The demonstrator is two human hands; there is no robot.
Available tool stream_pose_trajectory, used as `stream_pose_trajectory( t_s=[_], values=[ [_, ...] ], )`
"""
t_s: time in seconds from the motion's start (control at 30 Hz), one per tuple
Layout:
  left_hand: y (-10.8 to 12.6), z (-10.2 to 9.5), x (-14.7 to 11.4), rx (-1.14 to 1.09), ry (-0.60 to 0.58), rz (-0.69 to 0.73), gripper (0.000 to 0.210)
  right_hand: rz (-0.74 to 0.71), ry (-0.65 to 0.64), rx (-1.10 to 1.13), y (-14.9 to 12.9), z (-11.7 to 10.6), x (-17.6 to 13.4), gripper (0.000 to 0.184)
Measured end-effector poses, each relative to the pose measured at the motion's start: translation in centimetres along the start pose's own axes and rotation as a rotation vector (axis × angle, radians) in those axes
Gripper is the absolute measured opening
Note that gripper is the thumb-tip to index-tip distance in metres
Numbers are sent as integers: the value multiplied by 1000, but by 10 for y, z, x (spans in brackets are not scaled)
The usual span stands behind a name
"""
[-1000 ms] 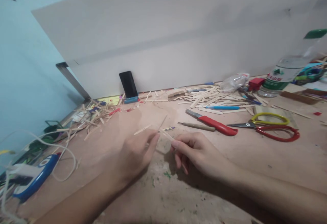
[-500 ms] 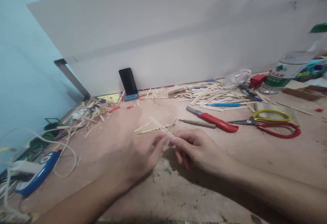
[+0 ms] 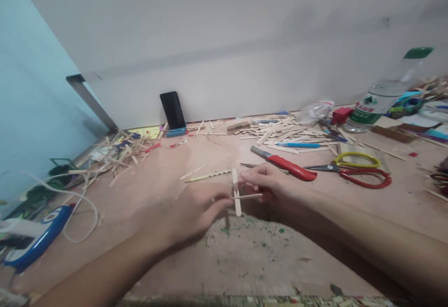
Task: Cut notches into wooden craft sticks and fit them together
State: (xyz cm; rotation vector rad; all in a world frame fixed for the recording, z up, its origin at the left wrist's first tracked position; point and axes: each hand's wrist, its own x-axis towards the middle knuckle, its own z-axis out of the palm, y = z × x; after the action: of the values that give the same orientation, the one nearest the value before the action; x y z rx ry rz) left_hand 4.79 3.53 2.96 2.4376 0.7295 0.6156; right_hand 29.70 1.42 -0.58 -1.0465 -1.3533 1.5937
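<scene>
thin tool (image 3: 245, 164) partly hidden behind right hand (image 3: 269, 181), whose grip cannot be told; left hand (image 3: 203, 205) pinches crossed sticks (image 3: 237, 197), turned since half-second earlier.

Looks like a craft workspace; cannot tell whether in a home or a workshop. Shows in scrap-flecked worktop (image 3: 196, 269), heaped wooden sticks (image 3: 280, 132), red-handled knife (image 3: 292, 167), scissors (image 3: 332, 168), plus drink bottle (image 3: 367, 111) and propped phone (image 3: 172, 110) before pale board (image 3: 227, 41).
</scene>
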Motion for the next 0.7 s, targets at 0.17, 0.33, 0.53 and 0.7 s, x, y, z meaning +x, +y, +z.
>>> stream_pose_trajectory(
  t_s=[0.17,0.33,0.53,0.7],
  values=[
    [10,11,-2,-82,-124,35,18,25,155,-132,1,-15,9,34],
    [23,16,-5,-311,-265,-94,19,16,413,-379,-6,-45,21,36],
    [24,1,2,-637,-250,-463,33,35,407,-790,-18,-45,15,32],
    [24,-5,4,-709,-220,-479,33,-30,446,-1097,-23,-47,16,28]
  ],
)
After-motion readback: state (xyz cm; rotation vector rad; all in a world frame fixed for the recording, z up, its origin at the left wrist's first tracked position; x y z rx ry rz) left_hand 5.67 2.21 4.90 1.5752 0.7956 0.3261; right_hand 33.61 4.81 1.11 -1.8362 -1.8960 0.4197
